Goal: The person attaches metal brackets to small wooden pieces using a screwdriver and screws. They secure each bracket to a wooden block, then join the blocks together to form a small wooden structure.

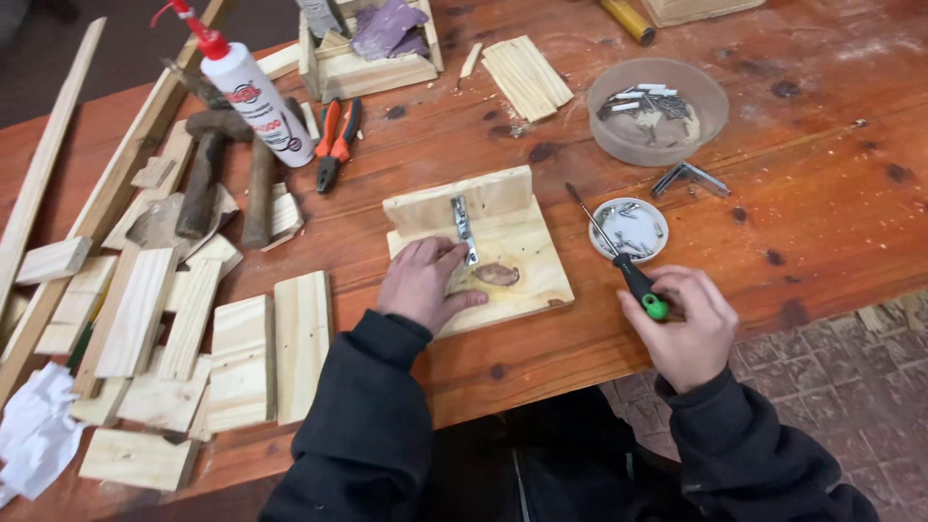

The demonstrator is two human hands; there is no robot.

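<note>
1. The left hand lies flat, fingers loose, on the wooden corner piece near the table's front edge, touching its metal bracket.
2. The right hand is closed around the screwdriver by its black-and-green handle.
3. The screwdriver's long axis slants, tip pointing toward the far edge, over the small white dish of screws.
</note>
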